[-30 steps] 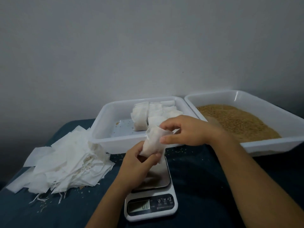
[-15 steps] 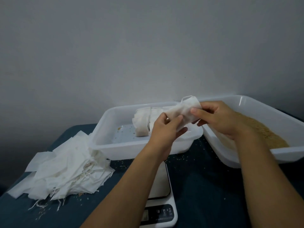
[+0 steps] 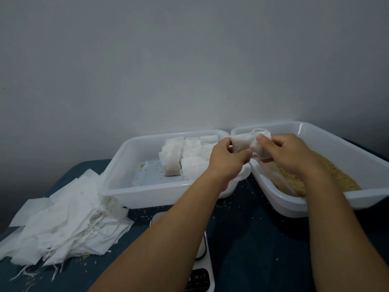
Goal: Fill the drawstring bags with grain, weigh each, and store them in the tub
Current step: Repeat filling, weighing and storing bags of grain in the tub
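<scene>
Both hands hold one white drawstring bag [image 3: 246,142] in the air over the near left corner of the grain tub [image 3: 328,131]. My left hand [image 3: 225,159] grips its left side and my right hand [image 3: 286,152] pinches its right side, thumb on top. Brown grain [image 3: 336,175] fills the right tub. The left white tub [image 3: 134,190] holds several filled bags [image 3: 189,159] packed at its back right. A white kitchen scale [image 3: 202,268] lies low in the middle, mostly hidden under my left forearm.
A heap of flat empty bags [image 3: 63,224] with loose strings lies at the left on the dark blue cloth [image 3: 252,239]. Spilled grains dot the cloth around the scale and tubs. A grey wall stands right behind both tubs.
Both hands have carried the bag up from above the scale and rightward to the corner of the grain tub. My view has lifted, and the scale has slid toward the bottom edge.
</scene>
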`<move>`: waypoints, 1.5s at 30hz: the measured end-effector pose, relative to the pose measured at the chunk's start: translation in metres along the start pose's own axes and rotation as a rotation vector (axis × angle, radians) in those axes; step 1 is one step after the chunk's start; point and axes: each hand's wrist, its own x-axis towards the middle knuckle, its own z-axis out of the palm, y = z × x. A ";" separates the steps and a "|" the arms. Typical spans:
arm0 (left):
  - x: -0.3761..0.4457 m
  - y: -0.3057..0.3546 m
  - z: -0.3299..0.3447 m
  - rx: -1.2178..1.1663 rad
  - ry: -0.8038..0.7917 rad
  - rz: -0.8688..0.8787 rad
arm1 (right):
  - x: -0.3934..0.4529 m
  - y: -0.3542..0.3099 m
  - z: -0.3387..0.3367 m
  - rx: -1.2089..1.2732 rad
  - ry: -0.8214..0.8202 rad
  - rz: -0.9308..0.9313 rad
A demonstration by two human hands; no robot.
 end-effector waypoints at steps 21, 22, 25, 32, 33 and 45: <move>0.001 -0.003 0.012 -0.081 0.023 -0.025 | 0.000 0.004 -0.004 0.037 0.120 0.031; 0.000 -0.002 0.013 -0.100 0.023 -0.029 | 0.000 0.002 -0.004 0.026 0.123 0.011; -0.006 -0.002 0.013 -0.187 -0.003 -0.049 | -0.001 -0.006 -0.003 0.030 0.136 -0.091; -0.030 -0.002 -0.002 -0.234 -0.120 -0.022 | -0.009 -0.037 -0.009 0.067 0.094 -0.248; -0.034 -0.001 -0.007 -0.220 -0.127 -0.011 | -0.011 -0.041 -0.009 0.058 0.076 -0.261; -0.073 -0.012 -0.071 0.115 -0.113 0.081 | -0.022 -0.086 0.027 -0.099 -0.278 -0.373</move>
